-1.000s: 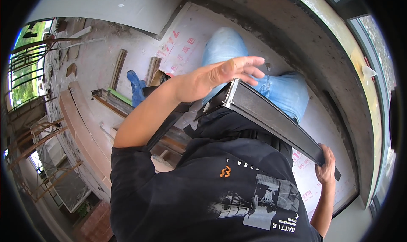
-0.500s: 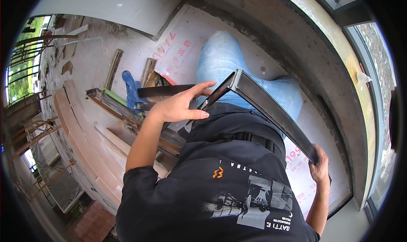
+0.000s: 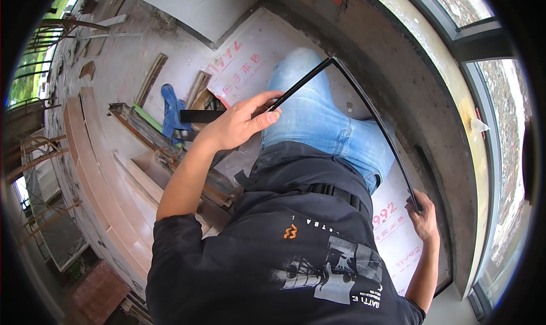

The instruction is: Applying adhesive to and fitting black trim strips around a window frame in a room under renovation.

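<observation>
A thin black metal frame (image 3: 364,97) with a sharp corner is held up over my bent, jeans-clad legs. My left hand (image 3: 247,120) grips one arm of it, with thumb and fingers closed around the bar. On the other side, my right hand (image 3: 424,216) has its fingers wrapped round the end of the longer arm. The corner points away from me, and the frame appears nearly edge-on. Behind my left wrist lies a flat black strip (image 3: 200,116), partly hidden by the hand.
Left of me on the floor are a crumpled blue item (image 3: 170,113), a green strip (image 3: 146,120) and several dirty metal profiles (image 3: 156,136). Long pale boards (image 3: 96,148) lie farther left. A concrete ledge (image 3: 455,154) and window frame (image 3: 480,46) stand at right.
The frame has tilted from showing its broad side to nearly edge-on, and its corner has risen away from me. Both hands keep hold of it; my view has shifted slightly.
</observation>
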Tool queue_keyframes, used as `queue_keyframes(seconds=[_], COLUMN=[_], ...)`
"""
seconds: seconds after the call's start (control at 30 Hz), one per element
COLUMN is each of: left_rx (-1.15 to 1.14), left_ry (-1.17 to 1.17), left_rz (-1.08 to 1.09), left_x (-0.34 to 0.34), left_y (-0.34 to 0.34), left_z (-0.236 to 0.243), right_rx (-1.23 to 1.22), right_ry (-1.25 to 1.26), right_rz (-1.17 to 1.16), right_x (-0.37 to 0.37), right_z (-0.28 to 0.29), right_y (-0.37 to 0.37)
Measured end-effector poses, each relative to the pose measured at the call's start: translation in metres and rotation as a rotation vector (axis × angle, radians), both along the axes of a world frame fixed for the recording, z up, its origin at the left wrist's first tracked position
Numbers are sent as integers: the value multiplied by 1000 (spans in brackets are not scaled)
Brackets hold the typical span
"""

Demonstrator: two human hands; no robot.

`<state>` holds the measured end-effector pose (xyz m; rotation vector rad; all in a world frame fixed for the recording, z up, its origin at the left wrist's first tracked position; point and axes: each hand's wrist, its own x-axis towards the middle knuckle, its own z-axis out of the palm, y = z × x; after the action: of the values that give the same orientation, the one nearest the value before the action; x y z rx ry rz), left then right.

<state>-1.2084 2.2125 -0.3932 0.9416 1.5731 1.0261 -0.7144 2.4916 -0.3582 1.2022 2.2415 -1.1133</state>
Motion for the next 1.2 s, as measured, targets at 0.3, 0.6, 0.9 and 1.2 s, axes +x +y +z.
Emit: queue_keyframes(seconds=[0.3, 0.6, 0.9, 1.2], left_rx=[-70, -84, -213, -449], left_ry=[311, 531, 550, 519], left_rz=[-1, -10, 98, -67], left_x=[0, -41, -133, -240], left_y=[-1, 14, 70, 115], left_z=[13, 16, -12, -191], right_rx=[-80, -7, 85, -114], right_ry=[47, 121, 176, 129], right_rz=[-76, -113, 86, 74], right_x=[0, -40, -147, -227], right_z=[-6, 17, -17, -232], right_y=[-6, 4, 66, 113])
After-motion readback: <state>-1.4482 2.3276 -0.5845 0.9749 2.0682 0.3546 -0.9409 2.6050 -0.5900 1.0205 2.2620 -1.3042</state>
